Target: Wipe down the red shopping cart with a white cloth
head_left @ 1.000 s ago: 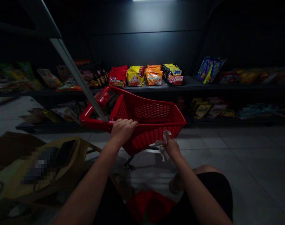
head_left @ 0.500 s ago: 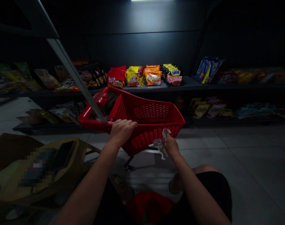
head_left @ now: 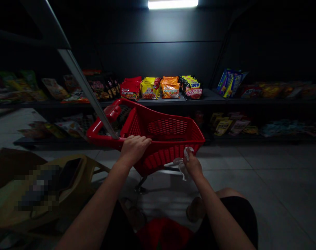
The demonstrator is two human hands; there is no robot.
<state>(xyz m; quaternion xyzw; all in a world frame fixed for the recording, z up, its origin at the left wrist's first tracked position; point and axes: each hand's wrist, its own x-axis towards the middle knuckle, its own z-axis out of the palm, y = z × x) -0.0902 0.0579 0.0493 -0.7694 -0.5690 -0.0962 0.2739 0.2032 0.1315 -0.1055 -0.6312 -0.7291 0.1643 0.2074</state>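
The left hand is clamping around the near rim of a red plastic wheeled shopping basket, with the fingers curling over the top edge and the knuckles facing up. The basket is standing on the floor directly ahead of this hand, and its looped red handle is reaching away to the left of the hand. A long grey bar is slanting down from the upper left and is ending just beside the hand, at the handle.

To the right of the left hand, well apart from it, the right hand is pinching a crumpled white wipe between its fingers and is closing firmly on it. The wipe is hanging right at the basket's near corner, though the dim light is hiding whether it is touching the red wall.

Beyond both hands, a dark shelf is carrying rows of red, yellow and orange instant noodle packs, with other snack packets spreading along it. Left of the left hand, a yellow plastic stool is standing on the pale tiled floor, holding a black phone and a blurred object beside it
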